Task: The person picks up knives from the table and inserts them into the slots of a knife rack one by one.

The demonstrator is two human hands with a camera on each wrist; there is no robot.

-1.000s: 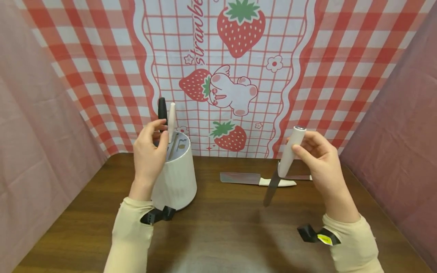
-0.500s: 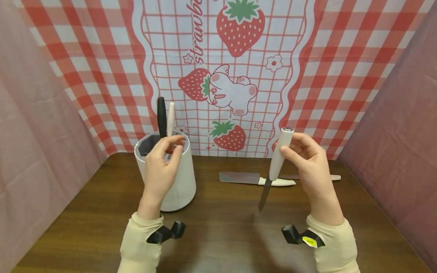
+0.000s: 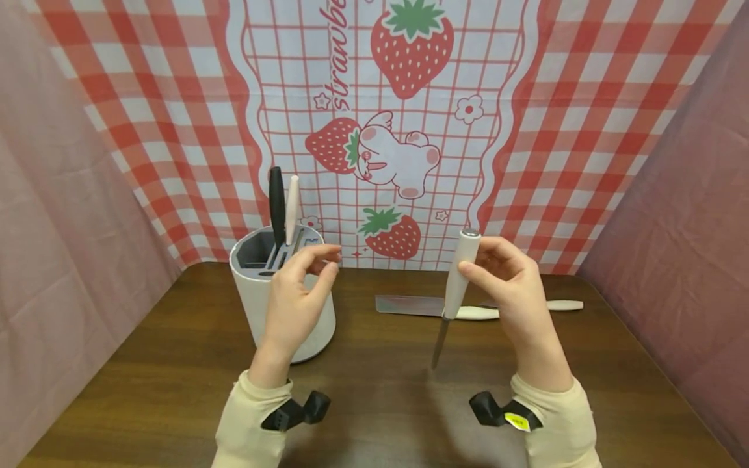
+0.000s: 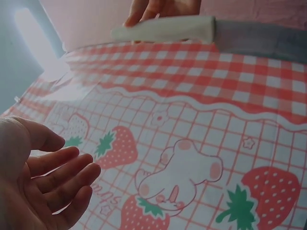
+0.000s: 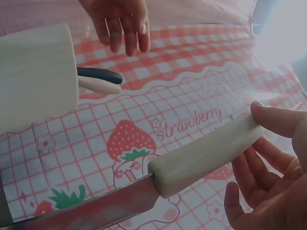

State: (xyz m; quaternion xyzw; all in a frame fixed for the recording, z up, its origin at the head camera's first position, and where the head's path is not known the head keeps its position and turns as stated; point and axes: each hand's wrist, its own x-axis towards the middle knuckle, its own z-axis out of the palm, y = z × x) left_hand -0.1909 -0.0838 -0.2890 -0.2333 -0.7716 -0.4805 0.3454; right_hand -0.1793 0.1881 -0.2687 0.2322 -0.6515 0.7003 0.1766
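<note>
My right hand (image 3: 515, 292) pinches the white handle of a kitchen knife (image 3: 461, 276) between thumb and fingers. Its blade points down over the wooden table, and the right wrist view shows it broad and flat (image 5: 96, 206). In front of the round white knife block (image 3: 248, 302), my left hand (image 3: 292, 312) hovers with relaxed, slightly bent fingers and nothing in them. The hand overlaps the block's right side in the head view. A black handle (image 3: 277, 208) and a white handle (image 3: 292, 211) stick up from the block's slotted grey top.
Behind the held knife lies a cleaver-shaped knife (image 3: 409, 305) with a white handle. Another white-handled knife (image 3: 564, 305) lies partly hidden behind my right hand. A strawberry-print cloth (image 3: 404, 149) hangs at the table's (image 3: 374, 403) back edge, with pink cloth at both sides.
My right hand has brought the knife leftward and slightly down, turning its blade more upright. My left hand has come away from the handles, moving right and down across the block's front.
</note>
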